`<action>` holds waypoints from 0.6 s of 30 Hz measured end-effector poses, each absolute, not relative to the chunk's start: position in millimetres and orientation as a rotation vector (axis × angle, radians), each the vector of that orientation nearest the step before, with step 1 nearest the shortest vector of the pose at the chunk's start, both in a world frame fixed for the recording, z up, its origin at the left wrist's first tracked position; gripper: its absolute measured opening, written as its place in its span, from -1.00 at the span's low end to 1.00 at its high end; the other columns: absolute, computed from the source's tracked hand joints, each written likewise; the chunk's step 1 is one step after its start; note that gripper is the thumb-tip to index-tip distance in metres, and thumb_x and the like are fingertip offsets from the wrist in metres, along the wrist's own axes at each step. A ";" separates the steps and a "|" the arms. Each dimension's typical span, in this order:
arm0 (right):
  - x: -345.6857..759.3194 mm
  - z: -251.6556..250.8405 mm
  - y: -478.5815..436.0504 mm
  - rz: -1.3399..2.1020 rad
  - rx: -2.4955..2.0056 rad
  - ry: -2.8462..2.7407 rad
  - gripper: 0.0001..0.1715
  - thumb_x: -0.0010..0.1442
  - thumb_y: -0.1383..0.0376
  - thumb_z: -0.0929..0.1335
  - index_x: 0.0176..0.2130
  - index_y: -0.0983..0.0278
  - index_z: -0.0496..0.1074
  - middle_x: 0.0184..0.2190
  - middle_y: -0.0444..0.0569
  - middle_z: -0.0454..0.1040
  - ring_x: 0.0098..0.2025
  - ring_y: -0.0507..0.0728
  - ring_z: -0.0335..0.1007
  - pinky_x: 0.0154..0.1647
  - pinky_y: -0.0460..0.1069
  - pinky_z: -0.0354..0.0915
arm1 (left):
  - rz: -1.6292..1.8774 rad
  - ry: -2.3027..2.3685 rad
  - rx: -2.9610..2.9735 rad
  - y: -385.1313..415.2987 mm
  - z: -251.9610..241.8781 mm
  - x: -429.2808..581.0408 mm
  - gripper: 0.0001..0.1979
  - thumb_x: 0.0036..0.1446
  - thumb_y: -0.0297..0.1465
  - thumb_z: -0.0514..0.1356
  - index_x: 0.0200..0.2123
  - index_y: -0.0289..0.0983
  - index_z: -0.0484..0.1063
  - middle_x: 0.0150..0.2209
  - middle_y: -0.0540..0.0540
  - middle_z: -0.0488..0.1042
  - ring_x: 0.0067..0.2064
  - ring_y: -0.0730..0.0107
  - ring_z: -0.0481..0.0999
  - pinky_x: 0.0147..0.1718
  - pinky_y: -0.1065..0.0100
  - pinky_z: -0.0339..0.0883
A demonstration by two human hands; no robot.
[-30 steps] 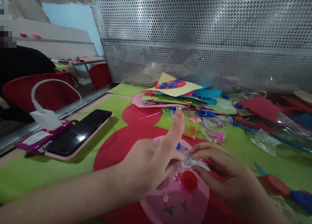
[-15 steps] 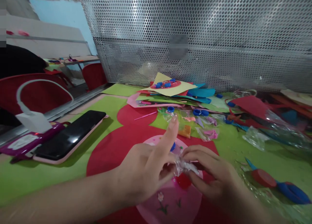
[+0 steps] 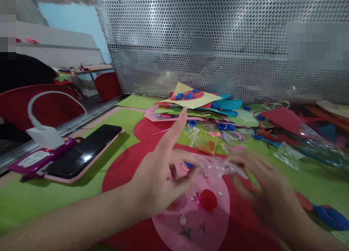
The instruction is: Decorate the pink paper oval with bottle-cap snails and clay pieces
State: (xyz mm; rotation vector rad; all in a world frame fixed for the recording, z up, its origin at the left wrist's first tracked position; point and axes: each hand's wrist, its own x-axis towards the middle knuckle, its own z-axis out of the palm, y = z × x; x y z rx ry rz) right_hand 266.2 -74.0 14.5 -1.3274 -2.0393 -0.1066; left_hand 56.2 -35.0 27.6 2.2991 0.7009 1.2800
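My left hand hovers over a pink foam disc, its index finger stretched up while thumb and other fingers pinch one end of a small clear plastic bag. My right hand, blurred by motion, pinches the bag's other end. A red bead-like ball and small flower stickers lie on the disc. The disc rests on a big red foam shape over green sheet.
A black phone and a purple case with a white charger lie at the left. Stacked coloured foam sheets, blue rings and small bags sit toward the perforated metal wall. Blue-handled scissors lie at right.
Both hands have lifted slightly and spread apart, stretching the clear bag between them. The red ball on the disc is now uncovered. The right hand is blurred with motion.
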 end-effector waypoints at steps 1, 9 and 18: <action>274.0 13.3 -68.4 -0.181 -1.401 -1.988 -0.88 0.10 0.39 0.23 -0.31 0.20 0.28 -0.35 -0.03 0.42 -0.31 0.11 0.40 -0.37 -0.04 0.35 | 1.291 0.748 2.249 -32.6 28.8 55.2 -0.16 0.04 -0.54 0.19 0.26 -0.17 -0.28 -0.40 0.05 0.55 -0.51 0.47 0.51 -0.65 0.57 0.35; 306.4 -23.6 -40.1 -0.395 -1.582 -2.059 -0.59 0.05 0.37 0.17 -0.07 0.35 0.30 -0.11 0.22 0.39 -0.04 0.33 0.30 -0.07 0.25 0.23 | 0.972 0.780 2.102 -19.1 20.2 54.2 -0.31 0.16 -0.49 0.07 0.25 -0.15 -0.23 -0.34 -0.01 0.51 -0.40 0.45 0.55 -0.55 0.57 0.36; 290.1 -10.5 -58.3 -0.567 -1.653 -2.196 -0.58 0.07 0.35 0.20 -0.06 0.18 0.35 -0.08 0.15 0.35 -0.11 0.34 0.29 -0.18 0.28 0.20 | 0.871 0.789 2.232 -23.0 19.2 55.4 -0.45 0.02 -0.58 0.14 0.09 -0.12 0.19 -0.32 0.12 0.55 -0.39 0.60 0.50 -0.48 0.63 0.35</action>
